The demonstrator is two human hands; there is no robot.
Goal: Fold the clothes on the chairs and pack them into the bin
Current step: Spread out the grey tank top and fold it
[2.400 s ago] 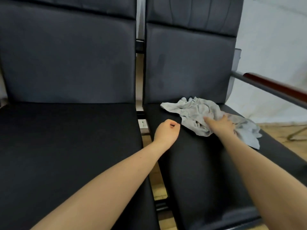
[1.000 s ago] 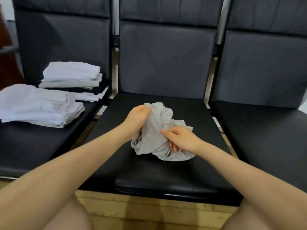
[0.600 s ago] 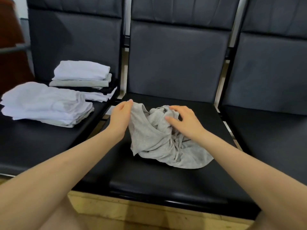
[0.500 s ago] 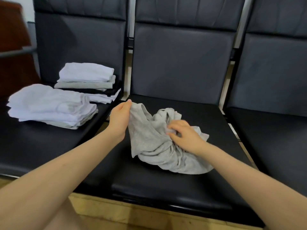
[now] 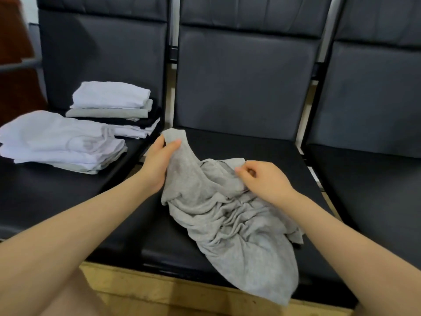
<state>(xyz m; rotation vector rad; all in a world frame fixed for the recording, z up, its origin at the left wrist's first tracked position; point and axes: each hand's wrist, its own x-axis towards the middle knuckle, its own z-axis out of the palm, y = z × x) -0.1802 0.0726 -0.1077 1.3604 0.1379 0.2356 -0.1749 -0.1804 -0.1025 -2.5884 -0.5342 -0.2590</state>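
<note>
A crumpled grey garment lies on the seat of the middle black chair, its lower end hanging over the front edge. My left hand pinches one corner of it at the upper left, thumb on top of the cloth. My right hand pinches a fold near the garment's upper middle. On the left chair two stacks of folded clothes rest: a white stack in front and a mixed white, grey and black stack behind. No bin is in view.
The right chair's seat holds nothing. A wooden floor shows below the seats' front edge. A dark red-brown piece of furniture stands at the far left behind the left chair.
The garment was taken from the right chair to the middle seat. Since half a second ago it has spread out toward the front edge, and my right hand has shifted its pinch rightward.
</note>
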